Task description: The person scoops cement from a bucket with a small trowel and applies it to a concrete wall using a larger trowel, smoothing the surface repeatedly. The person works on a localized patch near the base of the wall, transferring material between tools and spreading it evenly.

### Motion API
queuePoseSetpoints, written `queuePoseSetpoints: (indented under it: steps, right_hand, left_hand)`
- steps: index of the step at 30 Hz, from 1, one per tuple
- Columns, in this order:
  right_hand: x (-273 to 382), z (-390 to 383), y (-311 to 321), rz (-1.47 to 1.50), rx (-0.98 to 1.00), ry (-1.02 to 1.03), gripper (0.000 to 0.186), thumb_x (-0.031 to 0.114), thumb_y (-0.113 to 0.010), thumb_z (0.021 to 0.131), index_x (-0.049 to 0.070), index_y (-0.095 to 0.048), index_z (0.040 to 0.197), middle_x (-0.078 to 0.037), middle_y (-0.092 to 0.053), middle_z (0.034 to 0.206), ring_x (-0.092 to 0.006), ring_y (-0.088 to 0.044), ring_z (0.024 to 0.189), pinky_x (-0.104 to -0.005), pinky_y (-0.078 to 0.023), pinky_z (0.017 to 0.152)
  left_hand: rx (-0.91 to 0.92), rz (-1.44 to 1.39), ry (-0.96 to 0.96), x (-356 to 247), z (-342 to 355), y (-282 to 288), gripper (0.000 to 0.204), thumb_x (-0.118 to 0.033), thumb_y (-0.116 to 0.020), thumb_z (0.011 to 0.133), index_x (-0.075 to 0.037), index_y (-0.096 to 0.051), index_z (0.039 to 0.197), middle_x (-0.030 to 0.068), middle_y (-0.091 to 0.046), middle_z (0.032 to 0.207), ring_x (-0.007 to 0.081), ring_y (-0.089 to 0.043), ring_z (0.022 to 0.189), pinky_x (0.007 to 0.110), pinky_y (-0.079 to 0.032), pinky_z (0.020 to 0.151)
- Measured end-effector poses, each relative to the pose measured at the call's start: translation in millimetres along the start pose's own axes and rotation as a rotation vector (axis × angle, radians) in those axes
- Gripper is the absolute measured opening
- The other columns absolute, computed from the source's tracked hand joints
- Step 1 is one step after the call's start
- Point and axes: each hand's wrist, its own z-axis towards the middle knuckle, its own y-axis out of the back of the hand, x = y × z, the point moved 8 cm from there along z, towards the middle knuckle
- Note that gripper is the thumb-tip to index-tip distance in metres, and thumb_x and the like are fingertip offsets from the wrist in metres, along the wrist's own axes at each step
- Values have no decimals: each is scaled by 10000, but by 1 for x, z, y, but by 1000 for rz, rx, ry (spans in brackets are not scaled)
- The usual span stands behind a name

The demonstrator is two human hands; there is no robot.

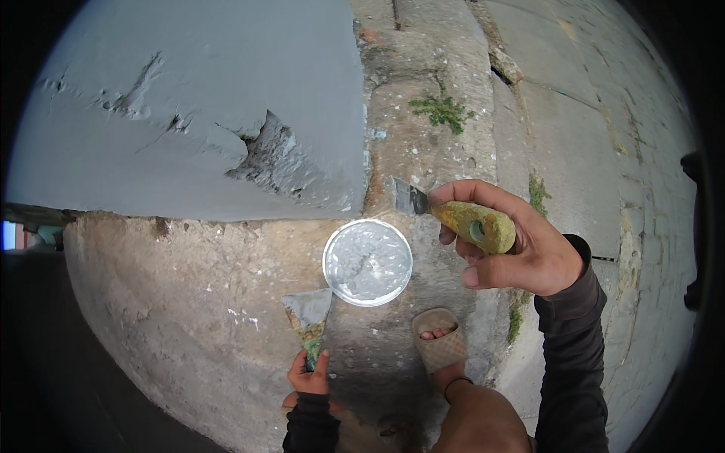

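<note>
The person's right hand (521, 253) is wrapped around the worn yellow handle of a putty knife (453, 215), its fingers (472, 192) curled tight over the grip, and the short metal blade points left toward the grey plastered wall (189, 98). Lower down, the left hand (308, 375) pinches the paint-stained handle of a second scraper (310, 317), whose wide blade, smeared with grey filler, points upward. Between the two tools, a round white container (368, 262) of pale grey filler sits on the rough concrete ledge (189, 302), just beside the wide blade's upper corner. The wall above shows a broken patch (276, 155) where the grey coat has come away. A sandalled foot (439, 343) rests on the ledge just below the container, near the right sleeve.
</note>
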Motion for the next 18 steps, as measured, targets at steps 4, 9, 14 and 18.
queuePoseSetpoints:
  steps: [4, 9, 14, 18]
  right_hand:
    - [19, 9, 12, -146, -346, 301, 252, 217, -714, 855, -7, -602, 887, 31, -539, 629, -33, -472, 547, -199, -386, 497]
    - [28, 52, 36, -363, -600, 347, 472, 424, -742, 798, 33, -571, 595, 28, -471, 496, -54, -404, 419, -224, -347, 402]
    - [19, 106, 15, -43, -340, 302, 420, 393, -739, 800, 24, -594, 661, 18, -493, 551, -53, -423, 443, -211, -358, 416]
    - [8, 130, -1, 194, -294, 263, 390, 369, -744, 800, 12, -612, 712, 18, -492, 554, -40, -410, 435, -195, -329, 398]
  left_hand:
    - [3, 2, -11, -5, -3, -4, 207, -57, -751, 770, 47, -637, 908, -12, -614, 757, 52, -500, 683, 217, -425, 614]
    - [22, 26, -16, -5, -7, -2, 205, -60, -753, 770, 46, -638, 902, -6, -618, 755, 55, -505, 680, 218, -429, 610]
    - [-21, 38, 17, -3, -8, 8, 215, -63, -760, 767, 52, -636, 900, 0, -620, 755, 57, -511, 683, 220, -432, 612]
    - [-50, 24, 20, -1, -9, 15, 208, -61, -756, 772, 53, -637, 898, 4, -623, 761, 60, -518, 690, 218, -435, 630]
